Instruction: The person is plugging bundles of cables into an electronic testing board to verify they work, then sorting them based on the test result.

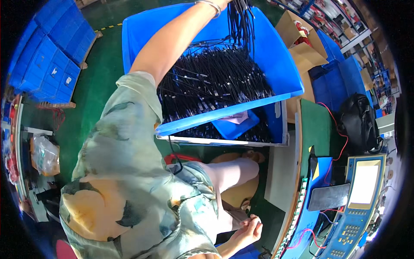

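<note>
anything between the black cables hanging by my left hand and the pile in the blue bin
Nothing visible: the hanging cables by your left hand appear above the cable pile, with no object showing between.

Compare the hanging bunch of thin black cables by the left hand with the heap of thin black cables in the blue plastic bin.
Pose: the hanging bunch of thin black cables dangles by the left hand; the heap of thin black cables lies in the blue plastic bin.
Size: the bunch is narrow; the heap spreads far wider.
Shared: both are thin and black.
</note>
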A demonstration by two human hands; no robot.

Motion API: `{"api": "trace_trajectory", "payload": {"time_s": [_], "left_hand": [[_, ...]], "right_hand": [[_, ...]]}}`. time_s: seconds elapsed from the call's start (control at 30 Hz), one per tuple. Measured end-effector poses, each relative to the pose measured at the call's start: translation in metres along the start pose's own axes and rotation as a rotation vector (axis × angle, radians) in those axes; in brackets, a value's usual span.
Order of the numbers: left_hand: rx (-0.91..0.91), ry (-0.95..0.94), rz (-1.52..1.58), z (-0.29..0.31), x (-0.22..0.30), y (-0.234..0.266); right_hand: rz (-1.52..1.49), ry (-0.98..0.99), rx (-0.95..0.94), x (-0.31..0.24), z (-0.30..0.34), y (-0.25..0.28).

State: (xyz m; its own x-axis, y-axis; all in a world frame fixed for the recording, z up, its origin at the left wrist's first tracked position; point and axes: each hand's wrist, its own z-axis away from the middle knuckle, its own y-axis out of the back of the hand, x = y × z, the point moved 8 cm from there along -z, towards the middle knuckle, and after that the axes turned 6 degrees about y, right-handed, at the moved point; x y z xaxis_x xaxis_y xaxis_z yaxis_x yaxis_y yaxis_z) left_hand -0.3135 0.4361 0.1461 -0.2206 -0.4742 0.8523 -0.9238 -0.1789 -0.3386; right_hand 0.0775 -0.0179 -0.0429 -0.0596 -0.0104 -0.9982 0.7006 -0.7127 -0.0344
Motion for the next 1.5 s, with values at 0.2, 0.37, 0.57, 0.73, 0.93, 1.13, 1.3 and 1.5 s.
{"api": "trace_trajectory", "payload": {"time_s": [0.2, 0.37, 0.57, 0.73, 0.93, 1.13, 1.3, 1.5], "left_hand": [[-0.076, -0.166, -0.184, 0.012, 0.069, -0.018], [-0.368, -0.202, -0.068, 0.053, 0.108, -0.069], [-0.806, -0.282, -0.391, 0.12, 0.13, -0.142], [-1.081, -0.955, -0.501, 0.193, 0.09, -0.231], [-1.35, -1.012, -0.941, 0.262, -0.001, -0.32], [-1.49, -1.127, -0.871, 0.321, -0.048, -0.389], [-1.616, -0.982, -0.968, 0.343, -0.077, -0.423], [-1.831, -0.558, -1.034, 0.351, -0.095, -0.435]], "right_hand": [[-0.006, 0.092, -0.086, -0.014, -0.011, -0.017], [0.301, 0.493, -0.269, -0.073, -0.022, -0.071], [0.182, 0.849, -0.717, -0.138, 0.013, -0.163], [0.25, 0.532, -0.665, -0.08, 0.008, -0.122], [0.029, 0.081, -0.106, -0.019, 0.012, -0.016], [-0.124, -0.03, 0.129, 0.016, 0.021, 0.031], [-0.167, -0.081, 0.114, 0.029, 0.017, 0.026], [-0.229, -0.15, 0.135, 0.037, 0.01, 0.021]]}}
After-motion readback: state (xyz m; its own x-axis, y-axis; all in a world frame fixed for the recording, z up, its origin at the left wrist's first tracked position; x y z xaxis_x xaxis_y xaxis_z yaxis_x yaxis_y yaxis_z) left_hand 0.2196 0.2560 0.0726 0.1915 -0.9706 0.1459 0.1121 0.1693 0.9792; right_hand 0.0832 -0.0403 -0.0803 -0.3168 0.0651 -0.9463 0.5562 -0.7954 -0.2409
